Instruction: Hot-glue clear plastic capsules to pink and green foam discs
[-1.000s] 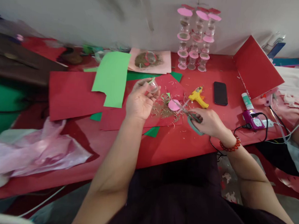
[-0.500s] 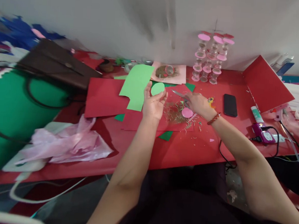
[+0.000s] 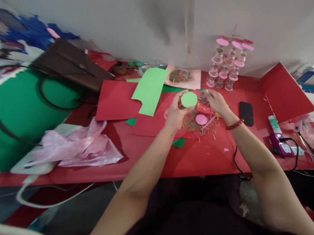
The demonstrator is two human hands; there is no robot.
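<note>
My left hand (image 3: pixel 177 113) holds a light green paper circle (image 3: pixel 189 99) by its edges, between thumb and fingers, above the red sheet. Just right of it, my right hand (image 3: pixel 215 101) has its fingers curled at a grey pair of scissors (image 3: pixel 204 99); the blades are mostly hidden. A pink paper circle (image 3: pixel 201 119) lies below the hands among scattered shreds. The larger light green sheet (image 3: pixel 149 92), with a curved cut in its lower left, lies to the left.
Stacked clear cups with pink discs (image 3: pixel 224 65) stand at the back. A black phone (image 3: pixel 246 113), glue stick (image 3: pixel 274 124) and purple plug adapter (image 3: pixel 281 144) lie to the right. A pink plastic bag (image 3: pixel 80 146) and brown handbag (image 3: pixel 72 64) are on the left.
My left hand has moved right with the green circle, closer to my right hand. The scissors' blades, pointing left before, are now mostly out of sight. The view has shifted slightly.
</note>
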